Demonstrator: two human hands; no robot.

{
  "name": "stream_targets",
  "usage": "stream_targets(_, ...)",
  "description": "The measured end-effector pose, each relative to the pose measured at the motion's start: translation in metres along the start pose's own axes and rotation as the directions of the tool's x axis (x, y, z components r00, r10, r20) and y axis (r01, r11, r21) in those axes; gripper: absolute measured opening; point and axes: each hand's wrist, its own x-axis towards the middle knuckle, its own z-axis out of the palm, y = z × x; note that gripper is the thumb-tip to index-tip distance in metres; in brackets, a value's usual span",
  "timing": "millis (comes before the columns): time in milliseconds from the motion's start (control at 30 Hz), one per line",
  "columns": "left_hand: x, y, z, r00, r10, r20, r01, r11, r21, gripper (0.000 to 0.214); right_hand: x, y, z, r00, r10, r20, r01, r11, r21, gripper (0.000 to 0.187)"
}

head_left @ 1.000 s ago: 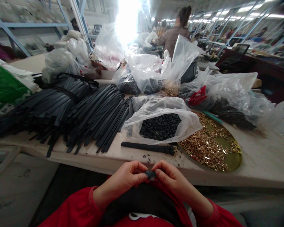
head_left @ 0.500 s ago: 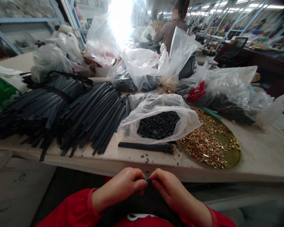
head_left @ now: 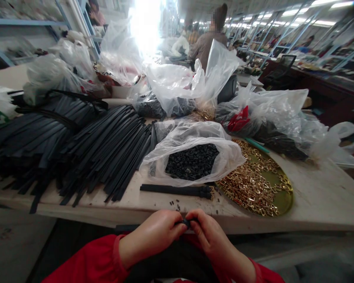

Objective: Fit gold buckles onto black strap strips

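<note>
My left hand (head_left: 156,228) and my right hand (head_left: 208,232) meet just off the table's front edge, both closed. Between their fingertips is the end of a black strap (head_left: 125,227), whose long part sticks out to the left behind my left wrist. A small dark piece shows at the pinch, mostly covered by fingers; its exact form I cannot make out. Ahead on the table lies a short stack of black straps (head_left: 171,190) with gold metal at the right end. Beyond it an open plastic bag (head_left: 153,157) holds many small black loops (head_left: 191,161).
A round gold tray (head_left: 287,194) of gold metal buckles stands to the right. Large bundles of black straps (head_left: 106,145) cover the left of the table (head_left: 321,204). Filled plastic bags (head_left: 277,106) line the back. Tiny dark bits lie near the front edge. A person (head_left: 209,43) stands beyond.
The view has shifted slightly. A long black strap now shows at the left of my left hand, where none was visible before. Both hands keep their pinch close together.
</note>
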Motion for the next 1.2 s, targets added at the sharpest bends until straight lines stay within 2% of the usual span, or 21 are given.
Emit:
stream_targets(100,0.015,0.003,-0.004,0.996,0.053,-0.07,-0.041,0.986,0.162,0.024,0.006,0.009,-0.01,0.995,0.018,-0.095,-0.021,0.999,-0.037,0.017)
stream_targets(200,0.034,0.0,-0.011,0.977,0.045,-0.209,0.013,0.963,0.269,0.023,0.02,0.029,-0.03,0.965,0.082,-0.247,-0.138,0.967,-0.216,0.02)
stream_targets(267,0.044,-0.007,-0.015,0.942,0.056,-0.33,0.059,0.942,0.33,0.018,0.032,0.047,-0.042,0.941,0.075,-0.331,-0.203,0.905,-0.373,0.023)
stream_targets(400,0.044,-0.028,-0.027,0.859,0.156,-0.487,0.067,0.909,0.41,0.011,0.05,0.076,-0.049,0.933,-0.036,-0.357,-0.202,0.77,-0.605,0.025)
stream_targets(467,0.036,-0.042,-0.043,0.831,0.093,-0.548,0.183,0.885,0.428,0.017,0.052,0.082,-0.048,0.926,-0.079,-0.368,-0.196,0.733,-0.651,0.025)
stream_targets(500,0.031,-0.05,-0.054,0.808,0.019,-0.59,0.295,0.852,0.432,0.021,0.052,0.083,-0.047,0.923,-0.095,-0.374,-0.193,0.725,-0.662,0.025)
stream_targets(533,0.026,-0.059,-0.067,0.748,-0.092,-0.657,0.458,0.788,0.411,0.025,0.052,0.084,-0.046,0.919,-0.108,-0.379,-0.19,0.72,-0.667,0.026)
stream_targets(600,0.021,-0.078,-0.092,0.678,-0.177,-0.713,0.578,0.727,0.37,0.029,0.051,0.083,-0.046,0.914,-0.131,-0.384,-0.178,0.721,-0.67,0.026)
stream_targets(700,0.023,-0.103,-0.116,0.635,-0.274,-0.722,0.661,0.676,0.324,0.023,0.049,0.081,-0.047,0.9,-0.163,-0.404,-0.174,0.716,-0.676,0.029)
stream_targets(800,0.032,-0.114,-0.12,0.631,-0.337,-0.699,0.684,0.667,0.296,0.02,0.045,0.074,-0.048,0.885,-0.197,-0.422,-0.166,0.713,-0.682,0.029)
stream_targets(967,0.036,-0.109,-0.115,0.618,-0.412,-0.669,0.699,0.678,0.228,0.03,0.036,0.054,-0.044,0.874,-0.237,-0.424,-0.126,0.731,-0.67,0.026)
stream_targets(1200,0.031,-0.105,-0.122,0.607,-0.447,-0.657,0.676,0.726,0.131,0.031,0.039,0.02,-0.029,0.891,-0.267,-0.367,-0.023,0.781,-0.624,0.02)
